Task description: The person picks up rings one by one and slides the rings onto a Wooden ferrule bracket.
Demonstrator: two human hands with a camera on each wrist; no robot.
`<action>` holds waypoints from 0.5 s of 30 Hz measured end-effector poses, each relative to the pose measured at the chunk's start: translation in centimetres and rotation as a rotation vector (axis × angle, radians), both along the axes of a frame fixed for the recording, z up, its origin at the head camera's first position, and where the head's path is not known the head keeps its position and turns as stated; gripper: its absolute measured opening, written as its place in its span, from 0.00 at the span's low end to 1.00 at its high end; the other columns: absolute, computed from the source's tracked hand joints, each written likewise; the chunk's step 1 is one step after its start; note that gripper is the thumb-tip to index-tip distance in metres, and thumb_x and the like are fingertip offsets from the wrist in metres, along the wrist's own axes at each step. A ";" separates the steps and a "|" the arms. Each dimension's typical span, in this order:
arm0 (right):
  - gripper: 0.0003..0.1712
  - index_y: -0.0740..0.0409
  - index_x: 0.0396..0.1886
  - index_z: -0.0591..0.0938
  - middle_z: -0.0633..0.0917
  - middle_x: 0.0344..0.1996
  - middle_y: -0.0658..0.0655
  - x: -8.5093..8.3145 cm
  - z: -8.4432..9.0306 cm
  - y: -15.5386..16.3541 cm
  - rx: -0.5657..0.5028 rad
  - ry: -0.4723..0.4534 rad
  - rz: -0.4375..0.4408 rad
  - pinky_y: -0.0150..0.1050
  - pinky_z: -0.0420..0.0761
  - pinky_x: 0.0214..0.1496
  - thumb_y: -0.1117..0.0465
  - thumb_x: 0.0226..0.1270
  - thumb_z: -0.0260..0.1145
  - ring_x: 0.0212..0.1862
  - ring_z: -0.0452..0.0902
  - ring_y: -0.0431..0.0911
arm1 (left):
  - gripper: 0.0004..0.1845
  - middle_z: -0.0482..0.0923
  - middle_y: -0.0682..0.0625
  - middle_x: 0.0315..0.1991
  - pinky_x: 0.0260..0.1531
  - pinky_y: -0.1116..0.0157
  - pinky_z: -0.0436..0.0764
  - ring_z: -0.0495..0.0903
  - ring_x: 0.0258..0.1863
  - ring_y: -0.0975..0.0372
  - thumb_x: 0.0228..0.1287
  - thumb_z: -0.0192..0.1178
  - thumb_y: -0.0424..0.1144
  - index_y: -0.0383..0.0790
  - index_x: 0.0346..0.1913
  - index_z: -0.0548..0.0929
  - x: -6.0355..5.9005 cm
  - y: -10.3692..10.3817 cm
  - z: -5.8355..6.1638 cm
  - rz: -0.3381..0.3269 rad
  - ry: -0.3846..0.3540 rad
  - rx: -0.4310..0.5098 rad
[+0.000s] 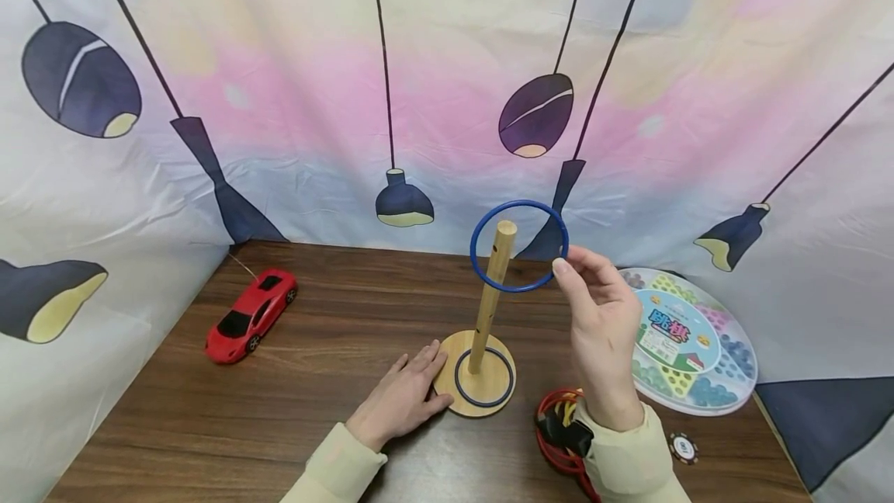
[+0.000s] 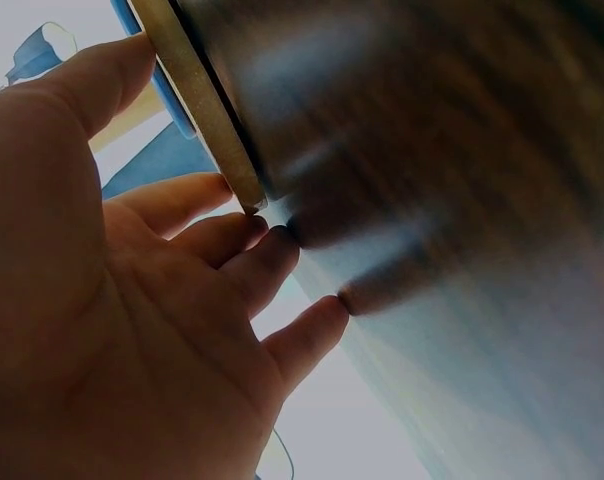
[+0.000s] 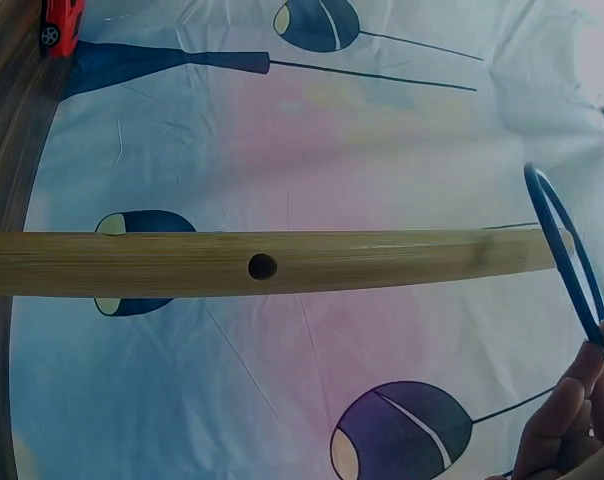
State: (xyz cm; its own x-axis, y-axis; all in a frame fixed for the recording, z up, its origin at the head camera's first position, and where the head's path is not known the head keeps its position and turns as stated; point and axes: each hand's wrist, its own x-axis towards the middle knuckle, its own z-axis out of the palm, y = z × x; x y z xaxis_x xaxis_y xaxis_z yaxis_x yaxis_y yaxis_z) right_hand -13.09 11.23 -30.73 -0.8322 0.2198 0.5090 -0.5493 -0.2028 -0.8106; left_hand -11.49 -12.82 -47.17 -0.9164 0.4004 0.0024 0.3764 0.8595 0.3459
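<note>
To the right of the right hand (image 1: 604, 317) I can see a round game box (image 1: 687, 340), closed, with coloured dots showing round its lid; whether they are loose pieces or printing, I can't tell. Between the hands stands a wooden post (image 1: 487, 309) on a round base (image 1: 461, 344), and a dark ring (image 1: 457, 380) lies flat on that base, around the post's foot.

The right hand is raised, thumb and fingers pinching the edge of a blue ring (image 1: 473, 247). That ring is at the top of the post, the tip showing inside the loop. The left hand (image 1: 405, 394) is low, palm down with fingers extended, its thumb and fingertips touching the base's edge.

A red toy car (image 1: 251, 317) sits beyond the left hand, farther left. A bundle of red cord (image 1: 559, 431) lies by the right wrist, with a chip (image 1: 684, 449) just right of that sleeve.
</note>
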 end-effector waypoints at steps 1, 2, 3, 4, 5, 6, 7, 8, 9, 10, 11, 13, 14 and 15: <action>0.13 0.71 0.47 0.82 0.84 0.38 0.57 -0.1 0.0 0.0 -0.005 -0.003 -0.003 0.35 0.77 0.46 0.67 0.66 0.66 0.42 0.77 0.46 | 0.38 0.57 0.40 0.73 0.67 0.46 0.60 0.59 0.72 0.52 0.67 0.58 0.55 0.34 0.72 0.65 0.0 0.0 0.0 0.000 -0.001 0.000; 0.13 0.70 0.47 0.82 0.84 0.39 0.57 -0.2 0.0 0.0 -0.009 -0.006 -0.007 0.35 0.77 0.47 0.67 0.66 0.66 0.42 0.77 0.46 | 0.38 0.58 0.39 0.73 0.67 0.46 0.61 0.60 0.71 0.52 0.67 0.58 0.55 0.34 0.71 0.65 0.0 0.0 0.0 0.001 0.000 0.000; 0.13 0.70 0.47 0.82 0.84 0.39 0.58 -0.3 0.1 0.0 -0.012 -0.009 -0.011 0.35 0.77 0.47 0.66 0.66 0.66 0.43 0.77 0.46 | 0.38 0.58 0.39 0.73 0.67 0.46 0.61 0.60 0.71 0.52 0.67 0.58 0.55 0.34 0.72 0.65 0.0 0.0 0.0 0.001 0.000 -0.002; 0.13 0.70 0.48 0.83 0.84 0.39 0.58 -0.4 0.1 0.0 -0.016 -0.013 -0.011 0.35 0.77 0.47 0.66 0.66 0.66 0.43 0.77 0.47 | 0.38 0.58 0.39 0.73 0.67 0.46 0.61 0.60 0.71 0.52 0.67 0.58 0.55 0.34 0.72 0.65 0.0 0.0 0.0 0.002 0.001 -0.002; 0.14 0.70 0.48 0.82 0.84 0.39 0.59 -0.5 0.1 0.0 -0.019 -0.016 -0.010 0.35 0.77 0.47 0.66 0.66 0.67 0.43 0.77 0.47 | 0.38 0.58 0.39 0.73 0.67 0.46 0.60 0.60 0.71 0.52 0.67 0.58 0.55 0.34 0.72 0.65 0.0 0.0 0.0 0.003 0.000 -0.001; 0.15 0.70 0.48 0.82 0.84 0.40 0.60 -0.6 0.2 0.0 -0.021 -0.021 -0.009 0.35 0.77 0.48 0.65 0.66 0.67 0.43 0.77 0.47 | 0.38 0.58 0.39 0.73 0.67 0.46 0.60 0.60 0.71 0.52 0.67 0.59 0.55 0.34 0.72 0.65 0.0 0.0 0.0 0.004 0.000 0.001; 0.15 0.70 0.48 0.82 0.84 0.40 0.60 -0.7 0.2 0.0 -0.020 -0.028 -0.010 0.35 0.77 0.48 0.65 0.66 0.67 0.43 0.77 0.47 | 0.38 0.58 0.39 0.73 0.67 0.46 0.60 0.60 0.71 0.52 0.67 0.59 0.55 0.34 0.72 0.65 0.0 0.0 0.1 0.005 0.003 0.001; 0.15 0.69 0.49 0.83 0.84 0.41 0.60 -0.8 0.2 -0.1 -0.019 -0.036 -0.010 0.35 0.77 0.48 0.64 0.66 0.67 0.43 0.78 0.47 | 0.38 0.58 0.39 0.73 0.67 0.45 0.60 0.60 0.71 0.52 0.67 0.59 0.55 0.34 0.72 0.65 0.0 0.0 0.1 0.005 0.004 0.002; 0.15 0.69 0.49 0.83 0.84 0.41 0.60 -0.9 0.2 -0.1 -0.021 -0.045 -0.010 0.35 0.77 0.48 0.64 0.65 0.68 0.44 0.78 0.47 | 0.38 0.58 0.39 0.73 0.67 0.45 0.60 0.60 0.71 0.52 0.67 0.59 0.55 0.34 0.72 0.65 0.0 0.0 0.1 0.006 0.002 0.001; 0.16 0.69 0.49 0.83 0.84 0.41 0.61 -1.0 0.2 -0.1 -0.024 -0.050 -0.011 0.35 0.77 0.49 0.64 0.65 0.68 0.44 0.78 0.47 | 0.38 0.58 0.39 0.73 0.67 0.46 0.60 0.60 0.71 0.52 0.67 0.58 0.55 0.34 0.72 0.65 0.0 -0.1 0.1 0.006 0.002 -0.001; 0.16 0.68 0.49 0.83 0.84 0.41 0.61 -1.1 0.2 -0.1 -0.025 -0.058 -0.014 0.36 0.77 0.49 0.63 0.65 0.68 0.44 0.78 0.47 | 0.38 0.57 0.40 0.73 0.67 0.46 0.60 0.60 0.71 0.52 0.67 0.58 0.56 0.34 0.72 0.64 0.0 -0.1 0.0 0.005 0.001 -0.002; 0.16 0.67 0.49 0.83 0.84 0.41 0.60 -1.3 0.2 -0.2 -0.032 -0.069 -0.019 0.36 0.77 0.49 0.63 0.65 0.69 0.44 0.77 0.47 | 0.39 0.57 0.40 0.73 0.67 0.46 0.60 0.59 0.72 0.52 0.67 0.58 0.56 0.35 0.72 0.64 0.0 -0.1 0.0 0.005 -0.003 -0.004; 0.16 0.67 0.49 0.83 0.84 0.42 0.60 -1.4 0.2 -0.2 -0.038 -0.069 -0.020 0.36 0.77 0.49 0.63 0.65 0.68 0.45 0.77 0.47 | 0.39 0.57 0.40 0.74 0.67 0.46 0.59 0.59 0.72 0.53 0.68 0.57 0.56 0.35 0.72 0.64 0.0 -0.1 0.0 0.004 -0.004 -0.003; 0.16 0.68 0.49 0.83 0.84 0.42 0.60 -1.4 0.2 -0.2 -0.044 -0.069 -0.019 0.36 0.77 0.49 0.63 0.65 0.68 0.45 0.77 0.48 | 0.39 0.57 0.40 0.74 0.67 0.46 0.59 0.59 0.72 0.52 0.67 0.57 0.56 0.35 0.72 0.64 0.0 -0.1 0.0 0.004 -0.004 -0.001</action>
State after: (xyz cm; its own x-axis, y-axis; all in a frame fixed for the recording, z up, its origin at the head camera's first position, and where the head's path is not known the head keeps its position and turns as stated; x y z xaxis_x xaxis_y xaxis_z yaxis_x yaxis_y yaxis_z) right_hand -14.52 11.04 -30.56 -0.8604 0.2569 0.4401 -0.4967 -0.2294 -0.8371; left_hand -11.49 -12.90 -47.20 -0.9178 0.3970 -0.0018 0.3719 0.8614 0.3461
